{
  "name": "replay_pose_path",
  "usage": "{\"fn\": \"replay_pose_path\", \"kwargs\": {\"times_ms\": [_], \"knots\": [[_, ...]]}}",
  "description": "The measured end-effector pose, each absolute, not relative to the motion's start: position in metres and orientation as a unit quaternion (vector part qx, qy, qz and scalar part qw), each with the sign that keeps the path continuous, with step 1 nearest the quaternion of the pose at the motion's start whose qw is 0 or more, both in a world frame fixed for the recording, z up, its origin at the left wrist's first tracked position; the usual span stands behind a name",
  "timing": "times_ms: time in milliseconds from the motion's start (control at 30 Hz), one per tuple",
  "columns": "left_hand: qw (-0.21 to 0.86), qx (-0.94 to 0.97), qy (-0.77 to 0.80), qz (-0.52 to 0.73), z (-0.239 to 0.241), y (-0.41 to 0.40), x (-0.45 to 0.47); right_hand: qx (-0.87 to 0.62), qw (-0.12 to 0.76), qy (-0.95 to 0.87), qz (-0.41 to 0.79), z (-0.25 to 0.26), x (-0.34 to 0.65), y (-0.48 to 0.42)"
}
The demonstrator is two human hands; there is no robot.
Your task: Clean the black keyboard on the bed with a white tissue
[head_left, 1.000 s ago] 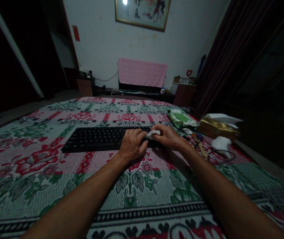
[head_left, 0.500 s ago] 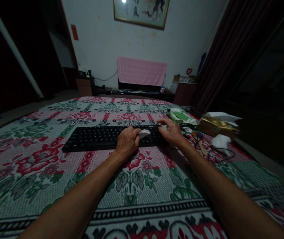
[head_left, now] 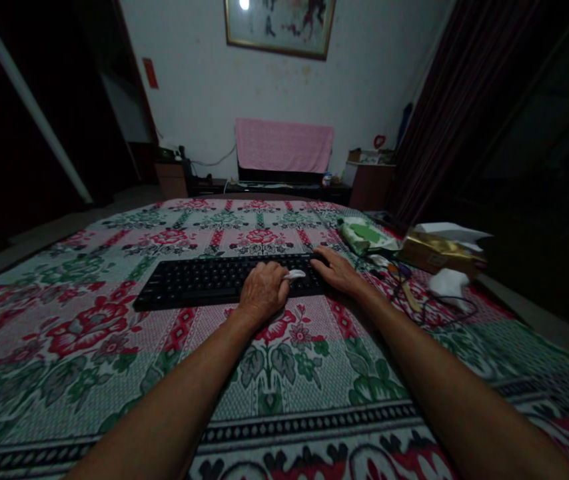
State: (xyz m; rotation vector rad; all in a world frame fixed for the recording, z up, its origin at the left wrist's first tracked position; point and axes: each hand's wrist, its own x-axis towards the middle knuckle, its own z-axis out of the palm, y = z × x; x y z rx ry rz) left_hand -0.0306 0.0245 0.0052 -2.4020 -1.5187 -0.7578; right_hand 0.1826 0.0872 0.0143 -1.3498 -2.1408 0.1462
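Observation:
A black keyboard lies across a flowered bedspread. My left hand rests on the keyboard's right half with its fingers curled round a small white wad, which pokes out at the fingertips. My right hand lies flat on the keyboard's right end, fingers stretched out over the corner, holding nothing.
To the right lie a green and white packet, a gold tissue box, a crumpled white tissue and a tangle of cable. A pink cloth hangs over furniture at the far wall.
The white wad passed from my right hand to my left. My right hand moved to the keyboard's right end and flattened there. The view shifted slightly.

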Motion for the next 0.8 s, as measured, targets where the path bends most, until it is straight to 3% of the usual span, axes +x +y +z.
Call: {"fn": "replay_pose_path", "kwargs": {"times_ms": [233,600,800], "knots": [[0.107,-0.827,-0.496,-0.244,0.007,0.025,-0.035,-0.528,0.206,-0.823,0.038,0.019,0.174,0.095],[0.079,-0.832,-0.484,-0.259,0.009,0.029,-0.046,-0.528,0.220,-0.820,0.025,0.020,0.168,0.084],[0.086,-0.830,-0.478,-0.274,0.004,0.032,-0.046,-0.612,0.302,-0.729,0.058,0.016,0.173,0.093]]}}
